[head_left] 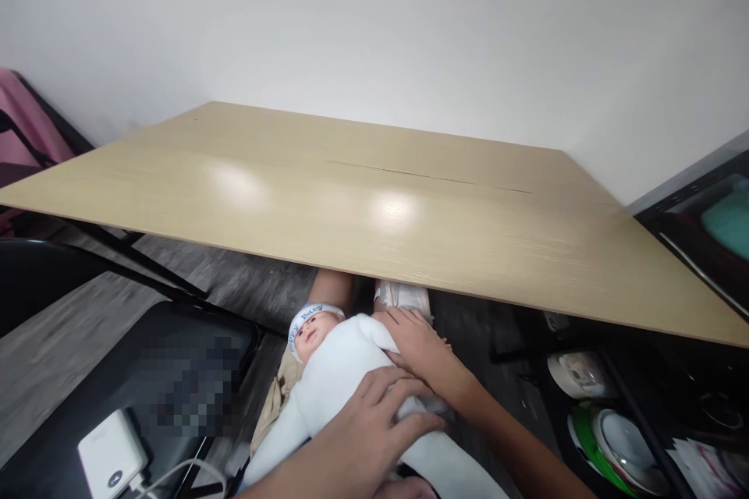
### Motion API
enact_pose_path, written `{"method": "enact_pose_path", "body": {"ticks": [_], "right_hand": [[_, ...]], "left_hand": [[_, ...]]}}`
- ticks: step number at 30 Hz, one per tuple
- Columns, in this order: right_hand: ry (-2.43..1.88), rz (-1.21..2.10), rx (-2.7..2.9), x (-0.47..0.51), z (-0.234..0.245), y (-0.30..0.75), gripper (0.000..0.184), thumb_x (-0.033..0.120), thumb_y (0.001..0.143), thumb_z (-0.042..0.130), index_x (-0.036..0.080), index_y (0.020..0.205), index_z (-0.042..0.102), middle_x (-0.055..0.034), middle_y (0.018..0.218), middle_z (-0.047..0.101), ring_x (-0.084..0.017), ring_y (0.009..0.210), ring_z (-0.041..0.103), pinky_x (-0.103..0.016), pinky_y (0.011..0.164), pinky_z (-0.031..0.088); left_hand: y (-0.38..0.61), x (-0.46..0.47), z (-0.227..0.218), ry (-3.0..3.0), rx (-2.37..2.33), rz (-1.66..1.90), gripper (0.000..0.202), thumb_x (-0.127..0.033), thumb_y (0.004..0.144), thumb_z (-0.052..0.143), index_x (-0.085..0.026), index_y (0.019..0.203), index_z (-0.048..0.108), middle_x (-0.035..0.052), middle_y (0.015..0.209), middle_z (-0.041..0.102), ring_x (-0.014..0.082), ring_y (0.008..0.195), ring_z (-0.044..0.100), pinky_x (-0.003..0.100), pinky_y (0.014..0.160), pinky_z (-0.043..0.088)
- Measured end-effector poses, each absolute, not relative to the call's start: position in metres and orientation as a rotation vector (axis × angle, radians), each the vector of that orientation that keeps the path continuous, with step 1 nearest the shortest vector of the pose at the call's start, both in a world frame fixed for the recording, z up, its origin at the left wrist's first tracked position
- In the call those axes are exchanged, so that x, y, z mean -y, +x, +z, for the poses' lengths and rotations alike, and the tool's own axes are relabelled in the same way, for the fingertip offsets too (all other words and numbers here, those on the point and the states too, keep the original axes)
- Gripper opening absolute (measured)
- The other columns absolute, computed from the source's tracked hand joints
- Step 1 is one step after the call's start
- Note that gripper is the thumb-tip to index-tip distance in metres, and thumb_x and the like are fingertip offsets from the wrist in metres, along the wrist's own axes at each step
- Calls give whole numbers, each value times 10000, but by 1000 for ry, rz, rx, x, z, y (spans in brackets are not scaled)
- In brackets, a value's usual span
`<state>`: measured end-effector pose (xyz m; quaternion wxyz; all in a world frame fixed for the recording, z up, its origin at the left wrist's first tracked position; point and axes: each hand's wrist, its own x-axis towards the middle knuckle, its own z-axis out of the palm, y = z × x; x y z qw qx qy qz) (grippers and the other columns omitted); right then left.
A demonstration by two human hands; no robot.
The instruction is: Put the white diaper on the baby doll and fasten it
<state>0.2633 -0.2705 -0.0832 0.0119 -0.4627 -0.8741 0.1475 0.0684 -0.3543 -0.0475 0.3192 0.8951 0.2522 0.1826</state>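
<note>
Fingers [409, 388] of left hand [368, 415] slightly spread on white-suited baby doll [345, 365], right hand [420, 345] just beyond them, fingers close together, grip unclear

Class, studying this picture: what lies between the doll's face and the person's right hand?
In the head view, white clothing on the doll fills the stretch between its face and the right hand.

Doll [336, 374] before the table [328, 203], chair [126, 386] to the left (power bank [111, 451] on it)
</note>
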Motion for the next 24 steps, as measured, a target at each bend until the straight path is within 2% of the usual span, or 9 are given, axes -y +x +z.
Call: {"method": "enact_pose_path", "body": {"ticks": [2, 5, 8, 11, 13, 15, 18, 20, 24], "right_hand": [[-1402, 436, 2719, 273, -70, 258, 303, 136, 1019, 695, 210, 1310, 651, -99, 1262, 705, -307, 1151, 650, -434, 989, 525], [-1324, 409, 2694, 278, -54, 252, 359, 107, 1004, 699, 218, 1339, 633, -92, 1266, 694, -305, 1170, 652, -416, 943, 542], [-1269, 374, 2695, 281, -40, 246, 372, 107, 1018, 674, 208, 1374, 629, -93, 1242, 702, -301, 1153, 661, -417, 933, 559], [-1191, 357, 2691, 286, -27, 243, 424, 138, 1043, 655, 200, 1460, 604, -103, 1250, 712, -299, 1146, 665, -415, 929, 579], [-1108, 337, 2662, 290, -20, 244, 469, 157, 1048, 656, 187, 1510, 581, -115, 1253, 719, -304, 1157, 667, -423, 956, 590], [-1029, 319, 2597, 296, -15, 245, 496, 167, 1047, 652, 171, 1536, 570, -123, 1252, 727, -306, 1157, 674, -436, 988, 599], [-948, 306, 2468, 305, -9, 251, 492, 194, 1055, 629, 179, 1544, 574, -117, 1249, 743, -295, 1115, 696, -445, 994, 618], [-919, 274, 2392, 313, -4, 258, 486, 207, 1057, 611, 193, 1543, 581, -111, 1233, 756, -289, 1086, 713, -449, 991, 631], [-1028, 239, 2271, 326, 12, 279, 524, 175, 1013, 605, 246, 1532, 604, -100, 1223, 769, -291, 1109, 748, -423, 948, 651]], "left_hand": [[43, 364, -55, 2306, -687, 598, 573, -514, 1089, 717, -340, 1598, 521, 120, 1641, 589, 346, 1549, 516, 501, 1312, 453], [0, 387, -83, 2182, -875, 785, 550, -400, 1077, 673, -387, 1603, 514, 111, 1543, 667, 347, 1489, 593, 530, 1304, 476], [-37, 411, -115, 1992, -1233, 956, 432, -303, 1033, 652, -432, 1445, 653, 90, 1387, 738, 366, 1374, 674, 562, 1192, 571], [-59, 424, -138, 1760, -1554, 1030, 287, -407, 1026, 662, -412, 1305, 730, 95, 1377, 733, 407, 1358, 678, 618, 1162, 587], [-67, 425, -150, 1613, -1650, 991, 352, -522, 1017, 671, -376, 1334, 714, 103, 1417, 727, 417, 1370, 681, 623, 1205, 567], [-72, 425, -161, 1493, -1644, 895, 531, -642, 995, 676, -333, 1428, 672, 118, 1445, 732, 420, 1368, 699, 610, 1231, 560], [-73, 423, -171, 1425, -1525, 734, 807, -787, 873, 763, -312, 1516, 655, 133, 1390, 780, 465, 1409, 686, 650, 1232, 552], [-71, 420, -168, 1430, -1455, 693, 842, -790, 821, 815, -327, 1513, 686, 128, 1310, 816, 484, 1407, 688, 677, 1202, 569], [-69, 398, -128, 1515, -1403, 676, 717, -669, 869, 818, -314, 1484, 724, 109, 1239, 845, 463, 1288, 752, 630, 1097, 653]]}}
